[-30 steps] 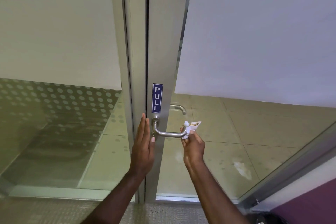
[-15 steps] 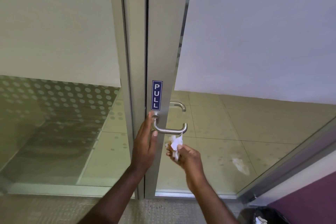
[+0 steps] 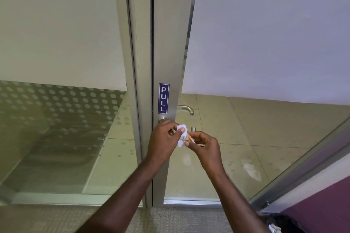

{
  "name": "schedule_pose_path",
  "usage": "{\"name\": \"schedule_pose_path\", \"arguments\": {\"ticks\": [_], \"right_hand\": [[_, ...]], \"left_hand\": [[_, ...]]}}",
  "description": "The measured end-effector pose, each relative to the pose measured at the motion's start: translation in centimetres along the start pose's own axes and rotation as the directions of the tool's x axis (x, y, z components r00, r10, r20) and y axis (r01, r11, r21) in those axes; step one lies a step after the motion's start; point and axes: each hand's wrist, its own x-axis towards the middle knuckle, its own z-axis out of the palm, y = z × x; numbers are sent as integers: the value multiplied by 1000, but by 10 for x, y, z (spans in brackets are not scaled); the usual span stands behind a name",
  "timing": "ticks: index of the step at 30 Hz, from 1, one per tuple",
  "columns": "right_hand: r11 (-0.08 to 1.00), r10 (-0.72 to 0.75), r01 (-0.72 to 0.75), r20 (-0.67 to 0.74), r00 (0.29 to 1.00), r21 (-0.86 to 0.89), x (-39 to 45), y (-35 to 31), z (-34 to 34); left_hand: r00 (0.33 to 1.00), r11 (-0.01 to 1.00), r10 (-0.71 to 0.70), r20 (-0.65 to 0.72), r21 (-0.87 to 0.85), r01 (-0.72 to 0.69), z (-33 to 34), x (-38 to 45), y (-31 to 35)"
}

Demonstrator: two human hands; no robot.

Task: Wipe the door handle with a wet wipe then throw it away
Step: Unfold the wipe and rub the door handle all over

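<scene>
Left hand (image 3: 163, 139) and right hand (image 3: 205, 144) both pinching wet wipe (image 3: 182, 135).

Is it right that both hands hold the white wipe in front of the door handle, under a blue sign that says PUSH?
Not quite. The head view shows the blue sign says PULL, not PUSH. The rest is right: the left hand and the right hand both hold the white wipe in front of the door handle, under that sign.

Both hands meet just before the door handle (image 3: 193, 129), the wet wipe (image 3: 182, 135) between them, below the PULL sign (image 3: 163, 98).
</scene>
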Motion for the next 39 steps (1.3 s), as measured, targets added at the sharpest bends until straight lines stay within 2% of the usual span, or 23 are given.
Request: {"name": "schedule_pose_path", "arguments": {"ticks": [4, 8, 12, 16, 17, 19, 21, 24, 27, 29, 33, 37, 39], "right_hand": [[994, 78, -76, -13, 997, 79, -4, 2, -7], [992, 108, -107, -18, 994, 67, -8, 1, -5], [996, 87, -86, -28, 996, 36, -6, 1, 1], [984, 94, -72, -134, 986, 164, -1, 1, -2], [980, 94, -68, -133, 987, 186, 0, 0, -3], [987, 57, -41, -98, 994, 156, 3, -2, -7], [1000, -26, 27, -56, 998, 15, 7, -5, -10], [940, -189, 178, -10, 982, -291, 15, -7, -17], [852, -273, 278, 76, 959, -444, 23, -8, -21], [820, -297, 320, 126, 947, -475, 25, -7, -22], [821, -296, 359, 206, 933, -444, 24, -9, -20], [783, -261, 312, 171, 950, -538, 29, -1, -18], [779, -214, 242, 117, 970, -578, 37, 3, -15]], "left_hand": [[993, 988, -116, 13, -98, 117, -4, 0, -2], [975, 946, -213, 65, -237, 222, -6, 0, 0], [949, 861, -286, 135, -398, 316, -5, -3, 3], [908, 745, -359, 216, -519, 418, -6, -8, -1], [901, 742, -379, 213, -512, 433, -6, -11, -5], [904, 814, -401, 149, -395, 426, -4, -18, -13], [932, 908, -359, 58, -209, 362, -4, -22, -19], [986, 976, -159, 38, -147, 163, -7, -19, -20], [994, 991, 7, 106, -136, 8, -8, -14, -19], [988, 996, 15, 153, -92, -1, -8, -12, -19], [977, 1000, 14, 212, -6, -13, -5, -10, -24], [995, 998, 9, 97, 66, -16, -2, -11, -30], [998, 992, -59, 18, 113, 57, 1, -10, -30]]}}
